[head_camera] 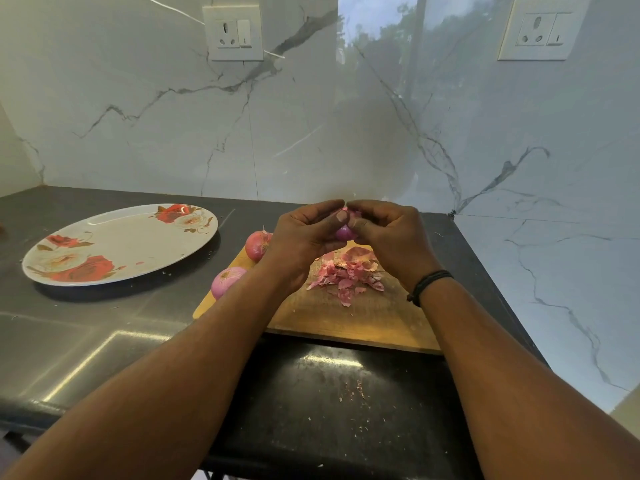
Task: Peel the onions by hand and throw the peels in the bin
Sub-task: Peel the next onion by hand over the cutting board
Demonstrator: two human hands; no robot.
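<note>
Both hands hold one small purple onion (344, 233) above the wooden cutting board (363, 320). My left hand (304, 233) grips it from the left, and my right hand (384, 230) grips it from the right, fingertips meeting over its top. Most of the onion is hidden by the fingers. A heap of pink peels (346, 271) lies on the board under the hands. Two more onions sit at the board's left edge: one (258, 244) behind my left wrist, one (227, 280) nearer me, partly covered by my forearm. No bin is in view.
A large white plate with red flowers (119, 244) lies on the dark counter (104, 334) to the left. Marble wall tiles with two sockets (232, 32) close off the back and right side. Peel crumbs dot the counter in front of the board.
</note>
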